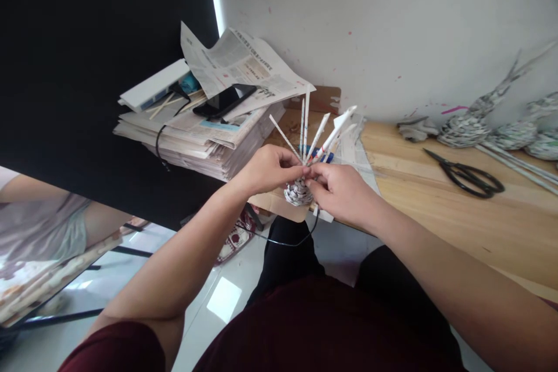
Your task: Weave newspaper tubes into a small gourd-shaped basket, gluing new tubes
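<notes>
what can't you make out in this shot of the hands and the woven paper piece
Head view:
- Woven paper piece: its top is hidden behind the left hand and right hand.
- Newspaper stack: print too small to read.
- Woven shapes by the wall: cut off by the right edge.

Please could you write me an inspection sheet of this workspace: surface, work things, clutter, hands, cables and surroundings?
Surface: wooden table, bare in the middle.
Work things: small woven paper piece with rolled paper sticks rising from it.
Clutter: newspaper stack with a phone on top; scissors; finished woven pieces by the wall.
Hands: left hand and right hand both grip the woven piece.
Cables: thin black cable hanging below the table edge.
Surroundings: white wall; another person's arm at far left.
</notes>
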### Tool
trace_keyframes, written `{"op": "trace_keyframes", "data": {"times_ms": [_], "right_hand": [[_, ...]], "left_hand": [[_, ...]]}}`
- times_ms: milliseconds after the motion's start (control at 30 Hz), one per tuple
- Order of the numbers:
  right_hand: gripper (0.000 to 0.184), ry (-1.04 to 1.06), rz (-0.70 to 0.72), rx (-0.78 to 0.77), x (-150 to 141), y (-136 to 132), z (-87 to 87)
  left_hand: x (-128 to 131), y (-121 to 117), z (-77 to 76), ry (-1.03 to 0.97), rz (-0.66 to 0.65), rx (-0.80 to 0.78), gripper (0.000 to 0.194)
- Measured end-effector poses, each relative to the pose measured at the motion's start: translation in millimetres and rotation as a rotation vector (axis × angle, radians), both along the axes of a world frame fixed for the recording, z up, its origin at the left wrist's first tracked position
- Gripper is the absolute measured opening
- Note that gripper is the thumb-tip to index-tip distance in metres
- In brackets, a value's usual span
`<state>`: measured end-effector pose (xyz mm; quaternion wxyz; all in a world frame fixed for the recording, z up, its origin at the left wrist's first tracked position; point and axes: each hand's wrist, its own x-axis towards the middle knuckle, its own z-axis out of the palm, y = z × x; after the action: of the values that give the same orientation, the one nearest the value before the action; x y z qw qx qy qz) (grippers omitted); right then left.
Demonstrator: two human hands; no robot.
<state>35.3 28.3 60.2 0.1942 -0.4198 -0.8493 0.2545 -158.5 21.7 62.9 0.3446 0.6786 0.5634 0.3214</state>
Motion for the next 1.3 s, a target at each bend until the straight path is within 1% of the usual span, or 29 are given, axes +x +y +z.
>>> {"op": "trace_keyframes", "data": {"times_ms": [167,300,433,533,600,667,733,767,833,900,1000,1100,1167,1233,1300], "right_hand": [[0.014,0.005,-0.014,-0.012,-0.6,1.8,-0.8],[0.013,-0.003,-0.013,-0.009,-0.8,2.0,-0.3],[0.013,-0.032,-0.008,0.001,-2.0,4.3,-0.1],[0.013,-0.046,-0.018,0.031,-2.4,4.5,-0.7],[0.016,-0.006,-0.014,0.078,0.7,1.2,-1.2],[0.018,0.101,-0.017,0.137,8.4,-4.2,-2.7],[0.020,0.206,-0.053,0.173,19.9,-9.4,-6.6],[0.022,0.218,-0.074,0.169,26.2,-10.8,-9.8],[0.031,0.128,-0.104,0.137,37.1,-10.4,-18.8],[0.030,-0.018,-0.130,0.113,43.2,-5.3,-29.4],[0.021,-0.136,-0.234,0.157,40.1,8.4,-41.1],[0.029,-0.203,-0.311,0.187,25.5,25.8,-42.4],[0.040,-0.270,-0.370,0.135,13.3,39.4,-39.5],[0.050,-0.313,-0.410,0.042,1.8,54.3,-36.8],[0.048,-0.304,-0.425,-0.044,-7.2,69.1,-36.2]], "left_hand": [[-1.6,0.6,2.3,-0.015,0.014,-0.059,0.019],[-4.7,0.5,8.7,0.000,-0.048,-0.105,0.014],[-5.8,1.2,16.7,0.085,-0.097,-0.089,0.012],[-4.7,2.4,19.2,0.108,-0.110,-0.082,0.013],[-4.3,3.1,18.3,0.099,-0.127,-0.101,0.013],[-5.0,3.2,15.8,0.069,-0.150,-0.127,0.012],[-6.9,2.2,11.9,0.023,-0.145,-0.143,0.013],[-8.3,1.2,9.5,-0.001,-0.133,-0.146,0.014],[-11.6,-1.5,3.6,-0.037,-0.098,-0.147,0.017],[-15.1,-4.8,-3.4,-0.055,-0.060,-0.135,0.019],[-20.0,-10.1,-13.1,-0.072,0.026,-0.094,0.025],[-23.0,-15.5,-18.2,-0.123,0.108,-0.044,0.028],[-23.3,-19.0,-19.3,-0.164,0.144,-0.003,0.028],[-22.6,-21.7,-20.2,-0.194,0.169,0.015,0.028],[-21.5,-22.8,-22.4,-0.215,0.175,0.002,0.028]]}}
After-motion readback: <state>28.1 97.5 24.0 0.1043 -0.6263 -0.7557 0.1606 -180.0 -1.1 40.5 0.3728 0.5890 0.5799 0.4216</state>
